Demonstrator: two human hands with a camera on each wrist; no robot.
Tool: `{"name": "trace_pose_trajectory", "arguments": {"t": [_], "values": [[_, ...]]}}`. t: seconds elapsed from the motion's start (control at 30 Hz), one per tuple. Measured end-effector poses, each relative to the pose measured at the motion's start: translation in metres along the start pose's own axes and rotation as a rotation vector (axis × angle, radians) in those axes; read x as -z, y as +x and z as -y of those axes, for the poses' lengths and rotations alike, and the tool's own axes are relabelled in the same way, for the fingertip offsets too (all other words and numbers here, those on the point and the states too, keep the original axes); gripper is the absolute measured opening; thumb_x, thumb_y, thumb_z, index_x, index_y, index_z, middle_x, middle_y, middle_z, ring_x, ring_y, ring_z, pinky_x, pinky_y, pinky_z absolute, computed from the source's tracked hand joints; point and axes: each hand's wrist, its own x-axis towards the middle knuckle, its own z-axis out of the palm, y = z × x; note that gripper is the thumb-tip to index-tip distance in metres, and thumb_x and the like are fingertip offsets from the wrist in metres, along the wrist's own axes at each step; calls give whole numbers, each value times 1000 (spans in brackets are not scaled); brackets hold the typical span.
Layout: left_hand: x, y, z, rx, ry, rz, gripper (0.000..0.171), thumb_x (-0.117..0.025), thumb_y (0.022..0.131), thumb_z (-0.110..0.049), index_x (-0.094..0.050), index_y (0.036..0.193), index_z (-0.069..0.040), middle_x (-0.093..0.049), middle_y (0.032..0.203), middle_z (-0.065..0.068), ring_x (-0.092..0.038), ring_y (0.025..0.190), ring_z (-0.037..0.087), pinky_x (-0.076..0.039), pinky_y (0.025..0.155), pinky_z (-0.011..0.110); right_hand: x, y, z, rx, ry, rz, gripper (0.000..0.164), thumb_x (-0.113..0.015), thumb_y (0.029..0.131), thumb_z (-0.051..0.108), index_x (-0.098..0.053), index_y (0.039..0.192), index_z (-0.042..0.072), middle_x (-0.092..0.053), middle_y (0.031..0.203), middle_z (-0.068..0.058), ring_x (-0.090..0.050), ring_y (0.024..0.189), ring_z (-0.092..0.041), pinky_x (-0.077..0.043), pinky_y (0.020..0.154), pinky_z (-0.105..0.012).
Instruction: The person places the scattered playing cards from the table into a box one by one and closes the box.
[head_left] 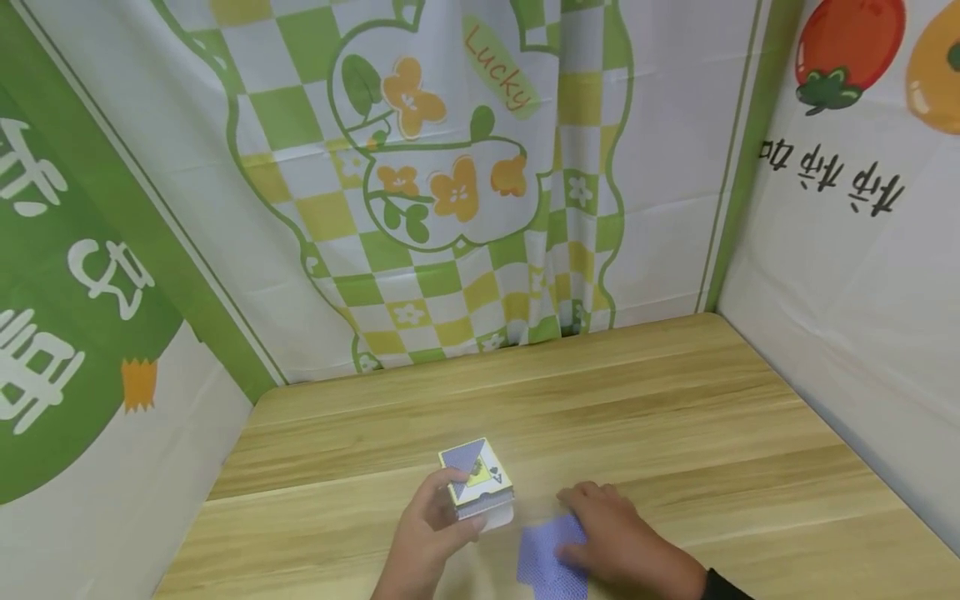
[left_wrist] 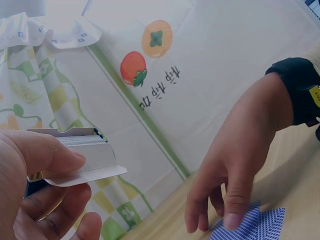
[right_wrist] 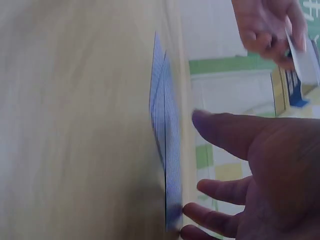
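The right hand (head_left: 615, 537) lies near the lower edge of the head view, a black cuff (head_left: 722, 586) at its wrist, and the left hand (head_left: 423, 525) is across from it, to its left. Both are over a wooden table (head_left: 637, 408) with pale yellow-brown grain and rounded far corners. Cloth walls close in three sides. The back cloth (head_left: 300, 196) has green, yellow and white checks, orange flowers and the word "Lucky"; the right cloth (head_left: 832, 275) is white, with a red fruit and an orange one above dark lettering; the left cloth (head_left: 187, 433) carries a large green shape with white characters.

The left hand pinches a card box (head_left: 480, 475) between thumb and fingers, raised over the table near its middle. The box's face shows a blue triangle, a yellow patch and an "A". Its end is open, with a white flap (head_left: 498, 517) hanging out, and the left wrist view shows the edges of stacked cards (left_wrist: 82, 141) inside.

The right hand grips nothing: its fingers are spread, thumb apart, over some blue cards (head_left: 551, 550). These lie overlapping and askew on the table, right of the box and nearer the person. Whether a fingertip touches them I cannot tell.
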Motion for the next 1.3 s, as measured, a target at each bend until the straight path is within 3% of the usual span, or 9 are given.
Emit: {"name": "trace_pose_trajectory", "arguments": {"t": [0.13,0.23,0.33,0.47,0.6,0.77,1.3], "values": [[-1,1,0,6,11,3,52,-74,83,0,-50,129,-3,-63,118,17,-65,101,28,-58,79,35,-3,-3,15,-13,-27,101,84,-88,71,47,-57,137,5,-57,127,-11,-50,116,-33,-44,94,-59],[-2,1,0,5,15,2,52,-74,83,0,-50,128,-3,-63,118,18,-65,100,29,-58,78,34,-8,-3,25,-3,-96,170,88,-91,66,51,-58,136,10,-56,123,-7,-50,111,-28,-46,91,-56],[-2,1,0,8,16,7,52,-74,83,0,-50,129,-3,-62,121,18,-65,102,29,-57,78,34,-14,-4,31,61,-202,190,81,-89,65,53,-60,129,14,-56,114,-5,-50,101,-22,-48,84,-44],[-1,0,-1,15,23,17,51,-74,84,0,-49,129,-2,-62,123,18,-64,104,31,-57,80,36,-21,-7,33,165,-278,172,64,-82,71,50,-59,121,19,-50,100,0,-43,87,-14,-38,69,-28],[-2,0,-1,12,33,13,51,-74,84,0,-49,129,-3,-62,122,18,-65,103,30,-57,80,37,-22,-8,33,189,-229,200,58,-79,76,52,-58,121,21,-44,92,5,-38,82,-10,-34,68,-25],[-3,0,-1,7,36,11,51,-74,84,0,-50,129,-3,-63,121,18,-66,102,29,-58,80,37,-19,-8,32,170,-173,226,63,-80,73,58,-60,122,23,-45,89,5,-38,82,-9,-34,68,-27],[-3,-1,-3,18,32,25,51,-74,85,-2,-48,129,-4,-61,122,16,-64,104,28,-56,78,31,-11,-11,32,122,-99,230,80,-85,69,58,-55,136,25,-40,97,6,-36,85,-10,-33,70,-25]]}}
